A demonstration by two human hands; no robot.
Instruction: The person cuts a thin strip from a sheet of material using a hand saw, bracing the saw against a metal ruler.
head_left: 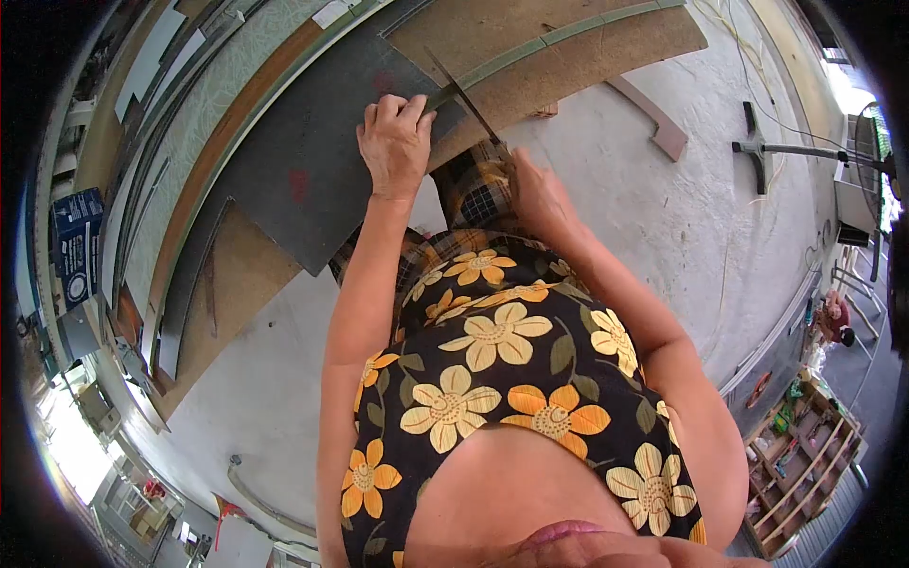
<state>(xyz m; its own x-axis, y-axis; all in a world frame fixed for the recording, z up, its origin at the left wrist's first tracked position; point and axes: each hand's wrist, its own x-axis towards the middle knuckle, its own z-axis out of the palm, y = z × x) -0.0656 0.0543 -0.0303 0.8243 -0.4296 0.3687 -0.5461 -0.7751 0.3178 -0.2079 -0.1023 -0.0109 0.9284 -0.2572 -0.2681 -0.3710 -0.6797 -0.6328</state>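
A hand saw (464, 93) with a long thin dark blade lies across a narrow green strip (530, 45). My right hand (537, 194) is wrapped around its handle, near my knee. Just left of the blade, my left hand (394, 142) grips the strip's near end, fingers curled over it. The strip curves away to the upper right and has thin cross lines along it. Beneath it are a dark grey board (312, 142) and a brown board (625, 43).
Long curved strips and panels (227, 142) are stacked at left, by a blue box (78, 237). On the pale floor lie an angled wooden piece (663, 133) and a black-footed stand (753, 149). Far right are a divided wooden crate (805, 464) and another person (833, 317).
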